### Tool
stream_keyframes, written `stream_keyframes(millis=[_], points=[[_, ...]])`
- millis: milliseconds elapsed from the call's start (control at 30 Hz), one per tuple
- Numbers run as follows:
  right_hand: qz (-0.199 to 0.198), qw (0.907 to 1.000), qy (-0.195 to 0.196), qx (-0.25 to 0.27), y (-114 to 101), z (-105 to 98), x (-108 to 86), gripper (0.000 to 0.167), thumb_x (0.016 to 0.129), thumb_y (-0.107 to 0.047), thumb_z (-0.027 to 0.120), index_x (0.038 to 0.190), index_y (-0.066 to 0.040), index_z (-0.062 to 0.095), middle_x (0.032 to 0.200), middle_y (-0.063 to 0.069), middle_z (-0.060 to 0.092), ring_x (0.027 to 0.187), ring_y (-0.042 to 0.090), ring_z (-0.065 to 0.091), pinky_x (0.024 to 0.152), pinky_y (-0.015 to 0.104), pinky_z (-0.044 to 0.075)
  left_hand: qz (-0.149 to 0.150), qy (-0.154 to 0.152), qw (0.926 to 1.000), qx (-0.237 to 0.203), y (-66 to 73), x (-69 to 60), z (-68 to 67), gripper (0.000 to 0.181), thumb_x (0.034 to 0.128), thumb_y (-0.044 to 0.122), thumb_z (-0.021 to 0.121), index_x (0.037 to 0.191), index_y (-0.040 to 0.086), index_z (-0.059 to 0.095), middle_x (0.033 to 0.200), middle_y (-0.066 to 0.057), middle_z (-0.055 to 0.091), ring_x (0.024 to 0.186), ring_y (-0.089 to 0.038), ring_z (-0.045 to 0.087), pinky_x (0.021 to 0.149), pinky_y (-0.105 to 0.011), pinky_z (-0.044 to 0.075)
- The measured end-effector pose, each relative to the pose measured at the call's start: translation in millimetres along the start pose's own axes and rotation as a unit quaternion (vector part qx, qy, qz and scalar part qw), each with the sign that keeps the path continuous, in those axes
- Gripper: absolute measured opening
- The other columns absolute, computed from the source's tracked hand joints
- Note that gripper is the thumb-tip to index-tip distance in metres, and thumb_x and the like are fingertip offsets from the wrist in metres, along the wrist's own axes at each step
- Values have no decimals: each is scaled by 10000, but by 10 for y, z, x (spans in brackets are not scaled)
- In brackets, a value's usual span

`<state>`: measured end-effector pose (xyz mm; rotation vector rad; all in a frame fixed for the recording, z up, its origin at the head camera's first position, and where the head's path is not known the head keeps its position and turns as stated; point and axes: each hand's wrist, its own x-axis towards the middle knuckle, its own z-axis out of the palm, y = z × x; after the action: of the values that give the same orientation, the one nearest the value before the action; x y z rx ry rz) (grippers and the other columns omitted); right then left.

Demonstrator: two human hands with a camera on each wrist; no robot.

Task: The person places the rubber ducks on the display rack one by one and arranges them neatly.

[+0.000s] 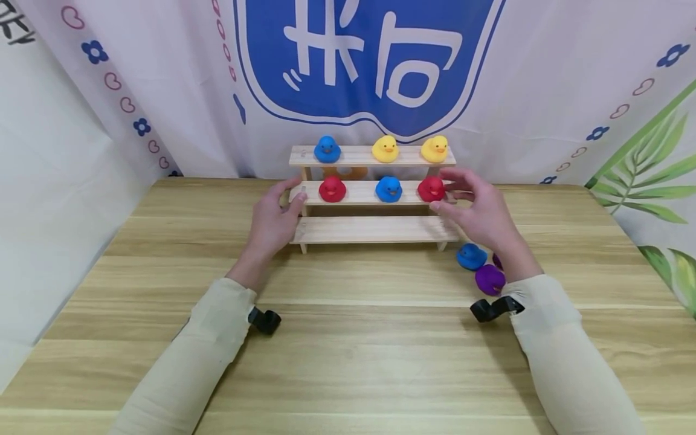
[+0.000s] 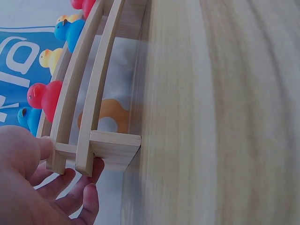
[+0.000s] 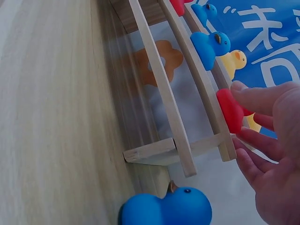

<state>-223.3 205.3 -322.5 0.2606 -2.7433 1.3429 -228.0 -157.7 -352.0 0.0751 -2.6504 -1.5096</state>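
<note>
A three-tier wooden display shelf (image 1: 375,229) stands at the back of the table. My left hand (image 1: 273,221) grips the left end of its middle tier, thumb above and fingers below, as the left wrist view shows. At the other end, my right hand (image 1: 483,212) holds a red rubber duck (image 3: 230,111) on the middle tier between thumb and fingers. The same tier carries another red duck (image 1: 332,190) at left and a blue duck (image 1: 388,190) in the middle. On top sit a blue duck (image 1: 327,150) and two yellow ducks (image 1: 385,149).
Right of the shelf's foot, a blue duck (image 1: 471,257) and a purple duck (image 1: 490,280) lie on the wooden table (image 1: 348,362). Another purple piece is partly hidden by my right wrist. A printed white cloth (image 1: 179,78) hangs close behind the shelf.
</note>
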Motion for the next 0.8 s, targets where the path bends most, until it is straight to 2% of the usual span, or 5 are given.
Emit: stream_keyframes(millis=[333, 400, 600, 667, 800], points=[[-130, 9997, -31, 184, 141, -154, -72, 674, 978, -314, 789, 1572, -194, 493, 1564, 101, 564, 1385, 319, 561, 1168, 542, 474, 30, 17, 10000, 7, -4, -2, -3, 491, 1110, 335, 562, 1588, 236, 500, 1658, -76, 463, 545, -111, 461, 557, -217, 484], [-122, 9997, -35, 195, 175, -189, -94, 662, 978, -309, 789, 1563, -186, 503, 1549, 107, 575, 1368, 309, 575, 1149, 482, 498, 43, 27, 10000, 11, -5, -5, -6, 490, 1109, 329, 566, 1585, 233, 504, 1652, -78, 470, 538, -106, 459, 551, -215, 482], [-115, 9995, -153, 241, 272, -272, -167, 623, 994, -305, 771, 1547, -180, 514, 1508, 101, 600, 1329, 272, 597, 983, 107, 490, 100, 59, 9999, 78, -11, -1, -8, 487, 1108, 325, 569, 1580, 222, 513, 1628, -87, 497, 526, -93, 436, 543, -208, 471], [-81, 9994, -196, 258, 300, -294, -195, 604, 998, -311, 765, 1533, -170, 523, 1479, 94, 616, 1310, 246, 606, 948, 62, 480, 105, 64, 9999, 75, -11, -2, -8, 486, 1108, 326, 568, 1580, 221, 513, 1629, -89, 495, 528, -93, 433, 539, -211, 463], [-20, 9993, -237, 292, 361, -331, -239, 558, 1000, -303, 762, 1488, -126, 558, 1423, 108, 648, 1227, 155, 642, 932, 66, 506, 89, 74, 9999, 75, -5, -2, -5, 485, 1109, 324, 567, 1580, 222, 514, 1650, -88, 476, 605, -112, 510, 593, -201, 505]])
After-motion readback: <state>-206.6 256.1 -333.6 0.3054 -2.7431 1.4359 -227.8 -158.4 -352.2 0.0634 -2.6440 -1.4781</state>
